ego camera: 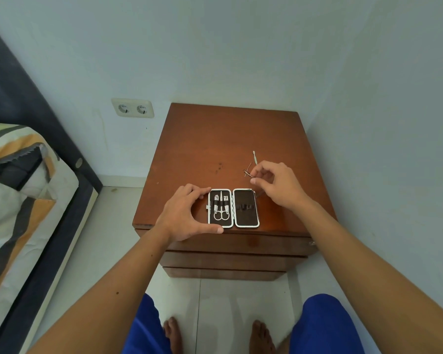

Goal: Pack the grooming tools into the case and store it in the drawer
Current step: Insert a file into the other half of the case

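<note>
Reddish-brown nightstand (223, 139), dark-lined silver-rimmed case (233, 208), orange-grey striped bedding (18, 175).

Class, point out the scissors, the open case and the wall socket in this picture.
scissors (221, 215), head view, on the finger loops.
case (246, 216), head view, on the bare right half's lining.
socket (133, 108), head view, on the plate between the two outlets.

An open case (233, 208) lies near the front edge of a nightstand (215, 139), with scissors (221, 210) in its left half. Behind its right half lie two loose tools (253, 155). A bed (23, 190) stands left of the nightstand, with a wall socket (133, 108) between them.
</note>
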